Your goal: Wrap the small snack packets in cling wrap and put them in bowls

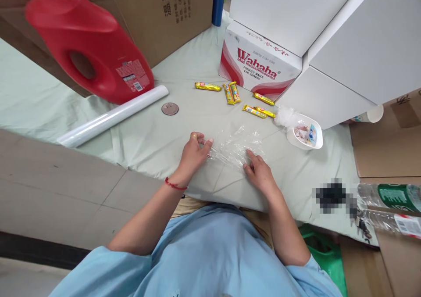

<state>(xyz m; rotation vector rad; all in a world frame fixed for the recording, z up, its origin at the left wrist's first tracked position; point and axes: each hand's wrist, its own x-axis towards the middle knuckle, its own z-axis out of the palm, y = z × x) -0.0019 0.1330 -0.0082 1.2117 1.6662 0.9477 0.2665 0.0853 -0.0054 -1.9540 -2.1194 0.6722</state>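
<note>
A crumpled sheet of clear plastic film (232, 147) lies on the cloth-covered table between my two hands. My left hand (194, 154) pinches its left edge between thumb and fingers. On the other side, my right hand (260, 172) touches the film's right edge, index finger stretched out and thumb apart from it. Beyond the film are several small yellow-wrapped sticks: a single one (208, 86) on the left, a side-by-side pair (232, 93), and more (255, 111) towards the right. A round metallic disc (170, 109) lies left of them.
A white roll (115, 116) lies in front of a red jug (95, 51). At the back stands a Wahaha carton (259, 62) beside white boxes (362, 38). A white tub (305, 132) holds small packets. Plastic bottles (394, 196) lie at the right edge.
</note>
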